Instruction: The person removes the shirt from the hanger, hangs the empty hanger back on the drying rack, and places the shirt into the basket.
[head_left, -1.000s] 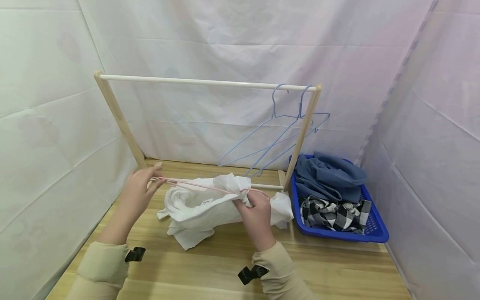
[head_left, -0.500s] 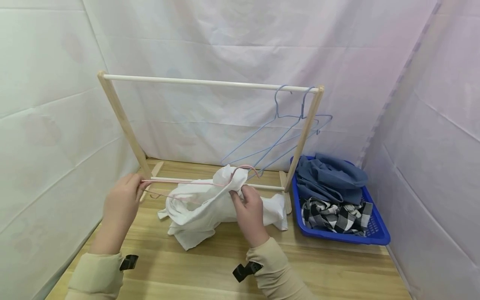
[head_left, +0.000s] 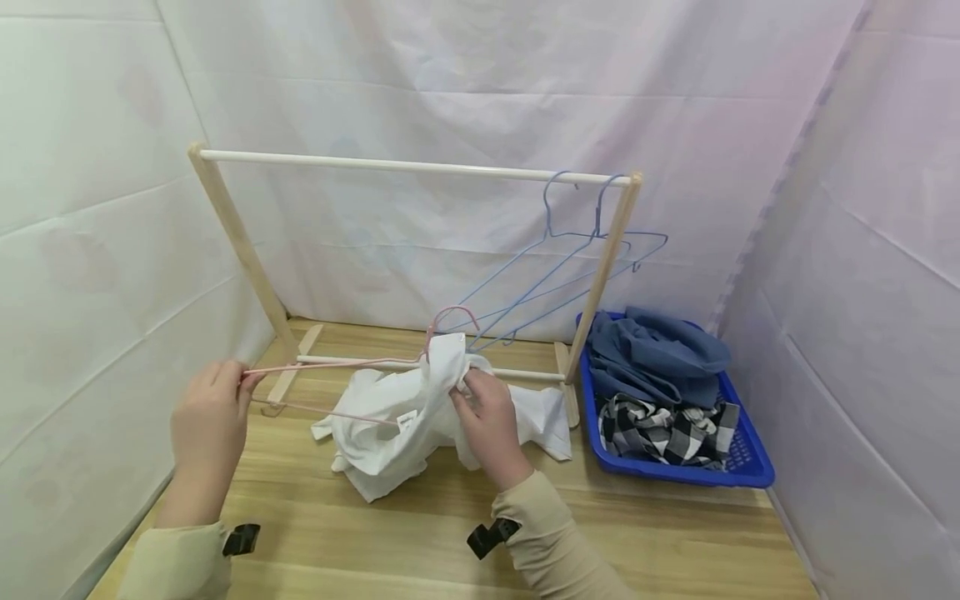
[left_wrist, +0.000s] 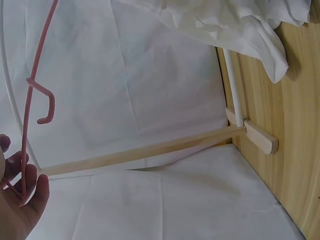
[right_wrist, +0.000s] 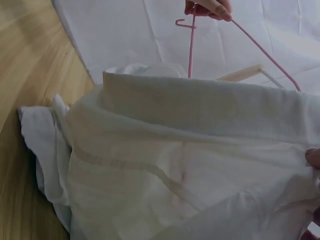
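Pink wire makes up the one hanger in hand; its left end is pinched in the curled fingers of the left hand, and its hook rises out of the cloth at the middle of the scene. One white garment is threaded onto that hanger and lies bunched on the wooden worktop, just near the rack's lower rail. The right hand grips a fold of this garment near the hook, fingers curled into the fabric. In the left wrist view the hanger's wire runs through the left hand's fingers, with a small notch hook above them.

One clothes rack stands at the far side of the worktop: two pale wooden uprights, one white top bar and one white lower rail. Two blue wire hangers hang from the right end of the top bar, tilted and overlapping. One blue plastic basket sits at the right, beside the rack's right foot, holding two heaps of cloth: one plain blue garment at the far end and one black-and-white checked garment at the near end. A small tag shows on the white garment; any writing on it is too small to read. Each sleeve carries one black clip at the wrist.
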